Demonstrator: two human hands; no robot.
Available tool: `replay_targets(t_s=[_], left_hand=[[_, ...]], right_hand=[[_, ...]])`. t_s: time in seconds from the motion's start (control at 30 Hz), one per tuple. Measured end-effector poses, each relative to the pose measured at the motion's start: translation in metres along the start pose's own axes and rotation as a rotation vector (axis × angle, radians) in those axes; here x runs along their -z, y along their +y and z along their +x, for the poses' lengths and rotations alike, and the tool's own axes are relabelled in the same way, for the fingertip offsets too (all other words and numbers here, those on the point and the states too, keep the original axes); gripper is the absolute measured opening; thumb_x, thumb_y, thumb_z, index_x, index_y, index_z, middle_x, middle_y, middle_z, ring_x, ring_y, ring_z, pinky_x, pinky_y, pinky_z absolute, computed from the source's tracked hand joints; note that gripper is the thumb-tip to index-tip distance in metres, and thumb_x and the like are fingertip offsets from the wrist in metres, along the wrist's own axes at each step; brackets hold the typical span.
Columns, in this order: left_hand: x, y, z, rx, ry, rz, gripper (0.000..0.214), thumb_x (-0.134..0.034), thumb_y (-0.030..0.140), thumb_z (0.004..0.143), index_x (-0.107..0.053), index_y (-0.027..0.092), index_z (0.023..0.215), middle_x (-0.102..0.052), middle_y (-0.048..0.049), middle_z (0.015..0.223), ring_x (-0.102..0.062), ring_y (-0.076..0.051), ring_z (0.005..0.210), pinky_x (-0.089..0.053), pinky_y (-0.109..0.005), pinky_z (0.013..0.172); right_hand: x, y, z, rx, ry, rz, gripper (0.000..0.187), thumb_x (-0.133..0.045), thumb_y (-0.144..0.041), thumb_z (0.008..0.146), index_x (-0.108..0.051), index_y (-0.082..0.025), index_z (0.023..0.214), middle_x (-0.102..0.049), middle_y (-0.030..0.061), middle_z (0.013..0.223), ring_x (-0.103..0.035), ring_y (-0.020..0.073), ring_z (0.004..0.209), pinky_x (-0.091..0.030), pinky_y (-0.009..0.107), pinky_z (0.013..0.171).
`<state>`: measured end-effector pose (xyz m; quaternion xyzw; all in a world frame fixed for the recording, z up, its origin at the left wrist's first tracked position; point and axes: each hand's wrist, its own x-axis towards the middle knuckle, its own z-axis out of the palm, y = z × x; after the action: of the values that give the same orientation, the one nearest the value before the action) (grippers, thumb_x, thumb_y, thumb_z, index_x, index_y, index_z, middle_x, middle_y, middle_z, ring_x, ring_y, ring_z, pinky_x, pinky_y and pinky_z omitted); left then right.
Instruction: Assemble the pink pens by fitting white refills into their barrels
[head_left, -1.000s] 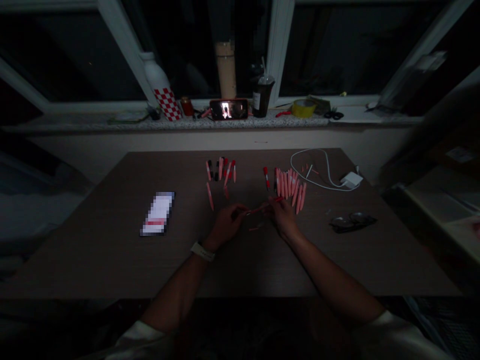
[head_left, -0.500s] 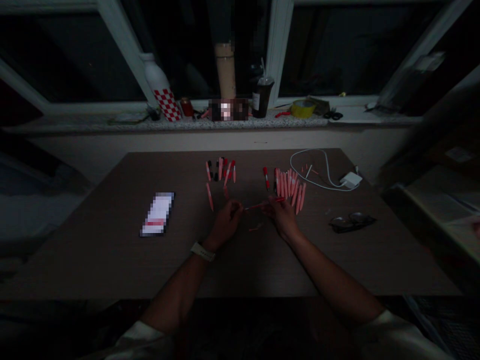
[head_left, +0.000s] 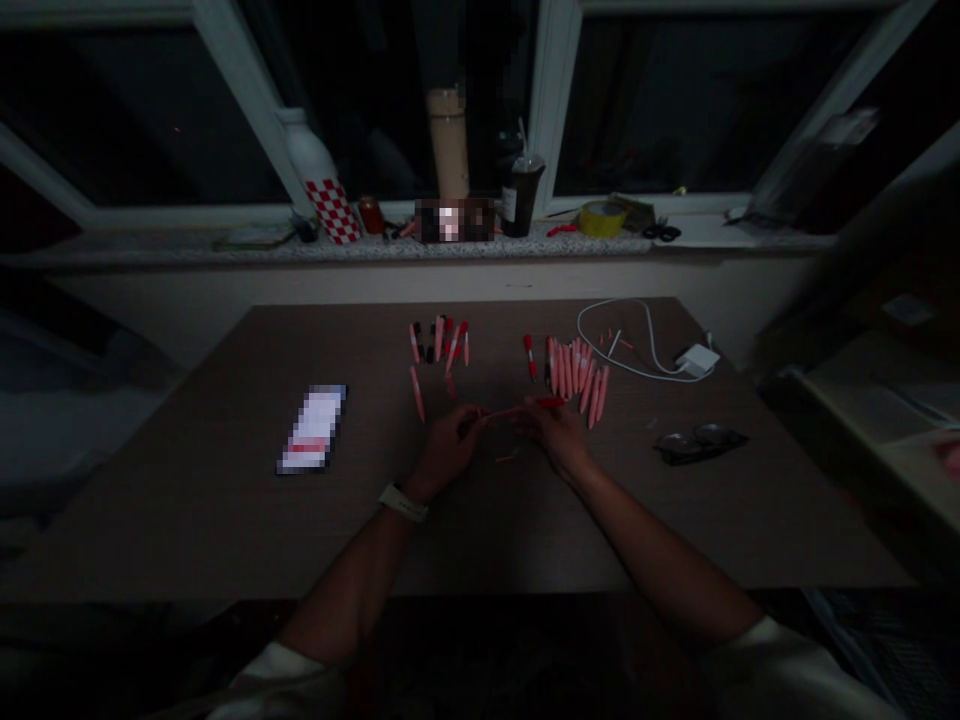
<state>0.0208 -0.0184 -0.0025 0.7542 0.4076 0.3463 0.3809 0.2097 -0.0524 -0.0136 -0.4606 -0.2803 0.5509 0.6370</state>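
**Item 1, in your grip:** a slim pink pen point(head_left: 514, 411) with a red end, lying crosswise between your hands, just above the tabletop.

**Item 2:** your left hand point(head_left: 448, 452), its fingers closed on the pen's near end; a pale watch point(head_left: 403, 503) sits on that wrist.

**Item 3:** your right hand point(head_left: 555, 440), pinching the red end. Your hands stand apart, joined only by the pen.

**On the dark wood table point(head_left: 187, 500):**
- Just below your grip, a small red-pink piece point(head_left: 506, 458).
- Beyond your right hand, a tight row of pink pens point(head_left: 574, 368), with a single red-and-pink pen point(head_left: 530, 357) beside it.
- Beyond your left hand, a loose pink-and-black pen cluster point(head_left: 439, 341), with one stray pen point(head_left: 416, 393) nearer you.
- Right of your grip, eyeglasses point(head_left: 701, 443), a white charger point(head_left: 697, 360) and its white cable point(head_left: 637, 345).
- Left of your grip, a pixelated flat package point(head_left: 311, 430).

**Farthest, on the stone windowsill point(head_left: 150, 247):** a red-checkered white bottle point(head_left: 322, 180), a blurred phone point(head_left: 454, 220), a dark lidded cup point(head_left: 519, 195), a yellow tape roll point(head_left: 602, 218) and scissors point(head_left: 660, 233).
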Motion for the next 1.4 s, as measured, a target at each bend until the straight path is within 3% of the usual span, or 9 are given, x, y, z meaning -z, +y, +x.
replay_targets(t_s=[0.5, 0.97, 1.13, 1.4], left_hand=[[0.002, -0.002, 0.003, 0.018, 0.017, 0.116, 0.033, -0.047, 0.042, 0.095, -0.069, 0.018, 0.095, -0.071, -0.0037, 0.091, -0.063, -0.019, 0.082, -0.047, -0.028, 0.074], [0.003, 0.002, 0.005, 0.023, -0.012, 0.147, 0.036, -0.049, 0.048, 0.092, -0.069, 0.019, 0.096, -0.072, -0.0035, 0.090, -0.064, -0.020, 0.083, -0.047, -0.028, 0.074], [0.002, 0.002, 0.009, 0.033, -0.025, 0.103, 0.037, -0.049, 0.049, 0.090, -0.070, 0.021, 0.101, -0.072, -0.0038, 0.093, -0.064, -0.021, 0.083, -0.047, -0.029, 0.075], [0.000, 0.001, 0.013, -0.001, -0.024, 0.133, 0.036, -0.049, 0.050, 0.089, -0.069, 0.020, 0.089, -0.070, -0.0042, 0.084, -0.061, -0.021, 0.077, -0.044, -0.028, 0.070]], right_hand=[[0.003, 0.000, 0.005, -0.001, 0.077, 0.017, 0.036, -0.079, -0.046, 0.067, -0.064, -0.016, 0.080, -0.072, 0.0030, 0.075, -0.070, 0.0149, 0.062, -0.053, 0.020, 0.049], [0.005, 0.003, 0.007, -0.010, -0.023, -0.031, 0.039, -0.077, -0.047, 0.069, -0.061, -0.018, 0.090, -0.069, -0.0007, 0.074, -0.068, 0.0138, 0.058, -0.052, 0.020, 0.046], [0.008, 0.002, 0.006, -0.005, -0.067, -0.045, 0.037, -0.078, -0.044, 0.069, -0.062, -0.017, 0.088, -0.072, 0.0025, 0.079, -0.070, 0.0141, 0.060, -0.054, 0.020, 0.050], [0.011, 0.004, 0.008, 0.028, -0.113, -0.070, 0.035, -0.079, -0.044, 0.068, -0.066, -0.016, 0.085, -0.073, 0.0037, 0.075, -0.069, 0.0155, 0.058, -0.053, 0.022, 0.048]])
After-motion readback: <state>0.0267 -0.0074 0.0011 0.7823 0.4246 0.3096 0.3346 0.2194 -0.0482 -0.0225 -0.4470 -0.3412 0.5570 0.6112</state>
